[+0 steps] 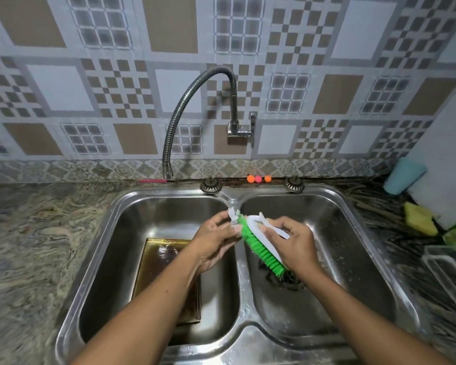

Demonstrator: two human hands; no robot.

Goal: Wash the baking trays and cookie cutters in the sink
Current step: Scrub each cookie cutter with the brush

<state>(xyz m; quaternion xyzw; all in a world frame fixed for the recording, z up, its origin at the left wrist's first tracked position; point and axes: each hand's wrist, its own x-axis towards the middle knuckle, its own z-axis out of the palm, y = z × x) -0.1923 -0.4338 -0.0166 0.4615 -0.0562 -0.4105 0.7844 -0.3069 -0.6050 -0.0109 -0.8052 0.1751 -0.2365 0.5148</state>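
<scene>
Now | left hand [216,241] pinches cutter [231,216] | right hand [298,243] grips brush [261,247] | risk, judged: scrubbing knocks cutter loose, drops toward tray [156,262] at 8 o'clock

Home kitchen, double steel sink [232,335], patterned wall tiles [121,88], flexible tap [195,101], stone counter [37,246]
</scene>
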